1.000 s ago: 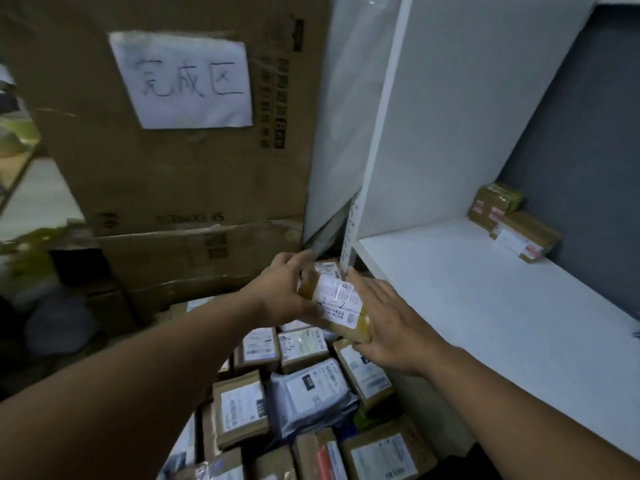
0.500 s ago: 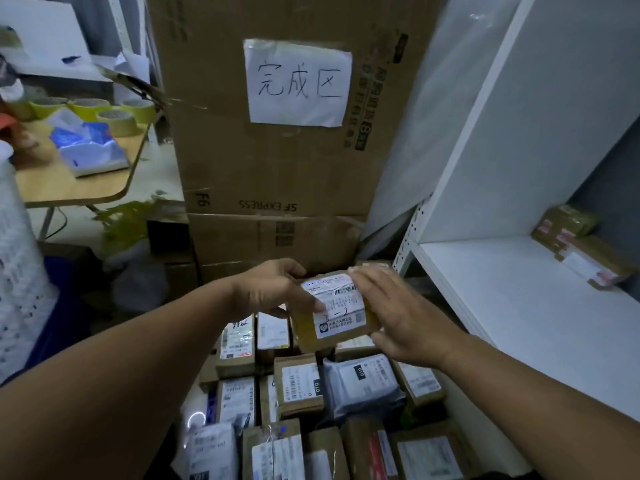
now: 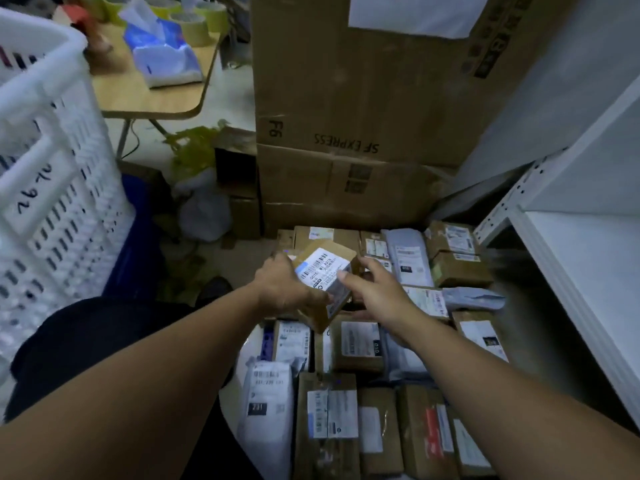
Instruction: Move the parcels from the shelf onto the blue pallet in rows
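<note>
The parcel (image 3: 323,273) is held tilted above the laid rows (image 3: 349,403), dead ahead at 12 o'clock, label up and its near corner dipping. The left hand (image 3: 287,289) grips its left and under side with curled fingers. The right hand (image 3: 379,294) pinches the right edge, thumb on the label and fingers behind.

The main risk, as I judge it, is a crooked landing. Because the box is tilted, one corner would touch first and ride up on a neighbour, breaking the row. The soft grey mailers (image 3: 407,258) at 1 o'clock make poor footing (they sag under a hard box). If the right hand lets go early, the weight rests on the left alone and the box could roll out. A sleeve or forearm dragging low could also nudge the boxes at 6 o'clock.

The pallet itself is hidden beneath the parcels, so I cannot tell its edges. The white shelf (image 3: 581,278) stands at 3 o'clock, close beside the rows. A white slatted basket (image 3: 52,174) fills 9 o'clock and a large cardboard carton (image 3: 363,105) rises at 12. A wooden table (image 3: 152,98) with tape rolls (image 3: 195,27) sits at 11. The light is dim and bluish.
</note>
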